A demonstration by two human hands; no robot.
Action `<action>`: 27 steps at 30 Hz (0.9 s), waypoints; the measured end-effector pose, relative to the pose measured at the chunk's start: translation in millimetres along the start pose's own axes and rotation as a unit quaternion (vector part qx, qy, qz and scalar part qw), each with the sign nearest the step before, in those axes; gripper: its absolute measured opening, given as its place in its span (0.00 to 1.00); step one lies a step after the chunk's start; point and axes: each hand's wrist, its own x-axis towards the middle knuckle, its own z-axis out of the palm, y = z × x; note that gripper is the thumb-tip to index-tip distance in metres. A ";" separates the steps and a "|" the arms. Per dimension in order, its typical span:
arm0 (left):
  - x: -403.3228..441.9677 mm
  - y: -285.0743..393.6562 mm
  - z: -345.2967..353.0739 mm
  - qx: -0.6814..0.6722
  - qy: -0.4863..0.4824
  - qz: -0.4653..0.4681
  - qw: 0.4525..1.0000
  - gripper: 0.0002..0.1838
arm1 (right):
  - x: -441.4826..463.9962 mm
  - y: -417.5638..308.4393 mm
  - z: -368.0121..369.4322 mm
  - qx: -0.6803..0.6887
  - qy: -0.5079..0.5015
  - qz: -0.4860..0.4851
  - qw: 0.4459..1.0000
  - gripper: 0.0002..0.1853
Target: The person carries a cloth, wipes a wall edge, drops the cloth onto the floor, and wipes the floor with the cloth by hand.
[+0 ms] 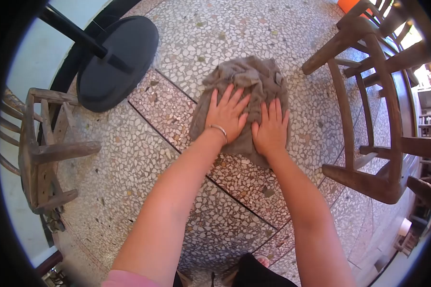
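Observation:
A crumpled grey-brown cloth (pixel 246 71) lies on the speckled terrazzo floor (pixel 177 43) in front of me. My left hand (pixel 227 113) rests flat on its left part, fingers spread and pointing away from me; a metal bangle circles that wrist. On the cloth's right part my right hand (pixel 271 129) presses down, also flat, with the fingers stretched out and slightly apart. The cloth bunches into folds beyond and between the two hands. Neither hand is closed around it.
To the left stand a round black pedestal base (pixel 105 86) and a small wooden chair (pixel 38 148). Wooden chairs (pixel 392 119) are at the right, their legs reaching towards the cloth. Part of an orange object (pixel 352 6) shows at the top right. Dark strips cross the floor.

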 end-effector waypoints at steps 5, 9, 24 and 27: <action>4.9 8.0 -3.7 0.003 -0.005 -0.020 1.000 0.29 | 9.1 4.3 6.2 -0.018 0.028 0.020 0.999 0.34; -36.9 26.8 1.9 0.006 0.007 -0.093 0.996 0.32 | -4.1 0.9 -1.5 -0.010 0.023 -0.006 1.000 0.36; -266.7 245.1 -20.3 -0.210 -0.243 0.052 0.946 0.33 | -400.4 84.1 -98.3 0.034 -0.149 0.082 0.985 0.37; -284.4 264.3 -13.1 -0.454 -0.270 0.074 0.846 0.27 | -442.3 108.8 -95.3 0.016 -0.092 0.205 0.974 0.36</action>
